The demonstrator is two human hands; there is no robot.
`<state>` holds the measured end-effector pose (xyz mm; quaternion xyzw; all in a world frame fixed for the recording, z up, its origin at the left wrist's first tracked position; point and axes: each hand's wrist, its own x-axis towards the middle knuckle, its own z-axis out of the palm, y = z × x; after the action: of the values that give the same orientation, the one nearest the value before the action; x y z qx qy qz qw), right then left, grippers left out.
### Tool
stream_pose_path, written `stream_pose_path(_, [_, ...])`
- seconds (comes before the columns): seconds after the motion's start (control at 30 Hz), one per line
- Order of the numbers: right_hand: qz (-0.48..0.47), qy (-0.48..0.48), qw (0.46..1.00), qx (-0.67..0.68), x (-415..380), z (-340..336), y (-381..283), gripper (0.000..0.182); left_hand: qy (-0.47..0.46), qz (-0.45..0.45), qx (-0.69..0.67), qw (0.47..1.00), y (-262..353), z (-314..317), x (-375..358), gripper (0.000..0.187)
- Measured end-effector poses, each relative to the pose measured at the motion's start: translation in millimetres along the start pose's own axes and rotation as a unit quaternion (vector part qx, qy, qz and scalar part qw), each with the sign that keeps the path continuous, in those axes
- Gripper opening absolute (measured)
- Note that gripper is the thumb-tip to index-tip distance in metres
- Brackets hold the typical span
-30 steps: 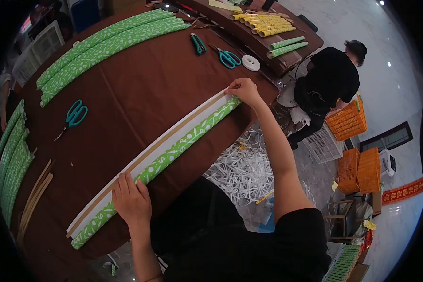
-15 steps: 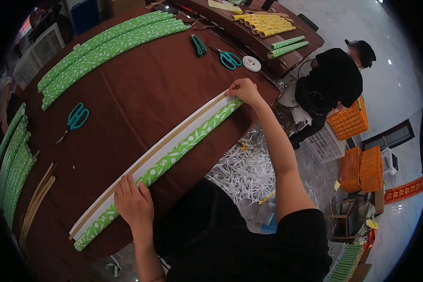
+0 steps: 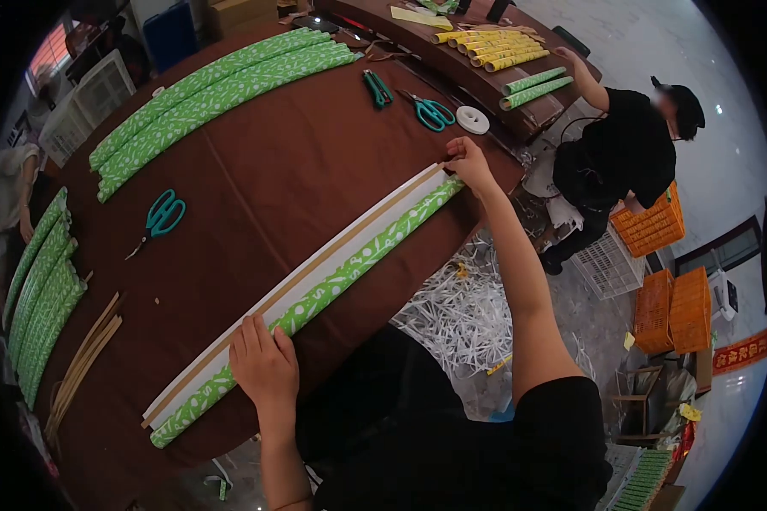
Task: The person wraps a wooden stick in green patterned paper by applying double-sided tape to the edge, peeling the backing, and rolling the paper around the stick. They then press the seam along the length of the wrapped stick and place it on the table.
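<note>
A long roll of green and white patterned paper [image 3: 341,277] lies slantwise across the near part of the table. Its white inner side shows along the far edge, with a thin tan strip [image 3: 320,255] running lengthwise on it. My left hand [image 3: 264,353] rests flat over the roll toward its lower left end, fingers stretched out and lying partly across the strip. At the upper right end, my right hand [image 3: 469,164] has its fingers bent, with thumb and fingertips at the strip's end; the exact grip is partly hidden.
Green rolls [image 3: 222,94] lie at the back, more [image 3: 47,298] at left beside loose tan strips [image 3: 85,362]. Scissors [image 3: 164,215], a second pair [image 3: 433,113], a green-handled cutter [image 3: 377,88] and a white tape roll [image 3: 472,120] lie around. A co-worker [image 3: 626,162] sits right, near shredded paper [image 3: 460,311].
The view has shifted slightly, moving the scene right. My right hand's fingers have loosened a little at the strip's end. The co-worker's arm now reaches toward the rolls on the other table.
</note>
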<state>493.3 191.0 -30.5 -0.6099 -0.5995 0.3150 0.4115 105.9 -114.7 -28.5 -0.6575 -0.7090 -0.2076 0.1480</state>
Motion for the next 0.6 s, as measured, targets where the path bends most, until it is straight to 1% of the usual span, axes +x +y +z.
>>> stream_pose_path(0.03, [-0.002, 0.0, 1.0, 0.002, 0, -1, 3, 0.037, 0.001, -0.002, -0.001, 1.0, 0, 0, 0, 0.032])
stream_pose_path(0.1, [-0.078, 0.113, 0.99, 0.031, -5, 0, 1, 0.032, 0.003, -0.007, 0.0, 1.0, 1, 1, 0, 0.032])
stream_pose_path(0.13, [-0.113, 0.179, 0.977, 0.024, -10, 1, 2, 0.027, 0.008, -0.005, 0.001, 1.0, 1, 2, 0, 0.032])
stream_pose_path(0.2, [-0.169, 0.217, 0.961, 0.017, -34, 10, -29, 0.023, 0.005, -0.012, 0.013, 1.0, 0, 1, -2, 0.032])
stream_pose_path(0.23, [-0.241, 0.192, 0.951, 0.005, -54, 21, -48, 0.019, 0.003, -0.012, -0.002, 1.0, 1, -1, 0, 0.032])
stream_pose_path(0.3, [-0.345, 0.038, 0.935, -0.068, -93, 40, -81, 0.017, 0.003, -0.01, -0.01, 1.0, 0, 0, 0, 0.033])
stream_pose_path(0.33, [-0.411, 0.0, 0.902, -0.131, -107, 52, -87, 0.016, -0.001, -0.018, 0.001, 1.0, 0, 0, 0, 0.033])
stream_pose_path(0.4, [-0.456, -0.115, 0.866, -0.172, -133, 68, -110, 0.016, 0.007, -0.008, -0.009, 1.0, 0, -1, 1, 0.033])
stream_pose_path(0.43, [-0.465, -0.152, 0.853, -0.179, -139, 77, -113, 0.015, 0.022, -0.005, -0.013, 1.0, 0, 1, 0, 0.034])
stream_pose_path(0.47, [-0.47, -0.162, 0.852, -0.167, -143, 83, -115, 0.015, 0.018, -0.015, 0.0, 1.0, 0, 1, 0, 0.034])
stream_pose_path(0.53, [-0.495, -0.184, 0.816, -0.233, -145, 92, -118, 0.015, 0.002, -0.017, -0.029, 0.999, 1, -1, 3, 0.032])
stream_pose_path(0.6, [-0.488, -0.18, 0.817, -0.251, -146, 97, -120, 0.014, 0.011, -0.018, -0.032, 0.999, 1, -1, 3, 0.028])
